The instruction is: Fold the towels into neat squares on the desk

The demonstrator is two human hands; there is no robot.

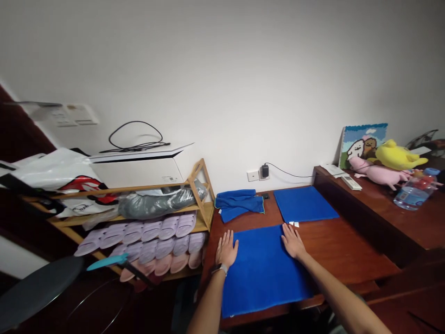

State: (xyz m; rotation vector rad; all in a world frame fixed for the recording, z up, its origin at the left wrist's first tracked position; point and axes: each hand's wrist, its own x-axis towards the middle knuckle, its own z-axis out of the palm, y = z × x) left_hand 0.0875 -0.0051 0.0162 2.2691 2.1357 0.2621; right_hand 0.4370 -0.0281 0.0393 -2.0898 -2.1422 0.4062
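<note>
A blue cloth (264, 273) lies spread flat on the brown wooden table (351, 250), near its front edge. My left hand (227, 249) rests flat at the cloth's upper left edge, fingers extended, with a watch on the wrist. At the upper right edge lies my right hand (292, 241), palm down with its fingers stretched out. Beyond it a second blue cloth (304, 204) is flat, with small white tags at its near edge. A crumpled blue cloth (239, 204) sits at the back left of the table.
Left of the table stands a wooden rack (205, 215) with slippers (149, 232) and a white box (139, 171). A raised surface on the right holds a water bottle (412, 197), plush toys (398, 155) and a remote (351, 183). A charger (265, 171) is plugged into the wall.
</note>
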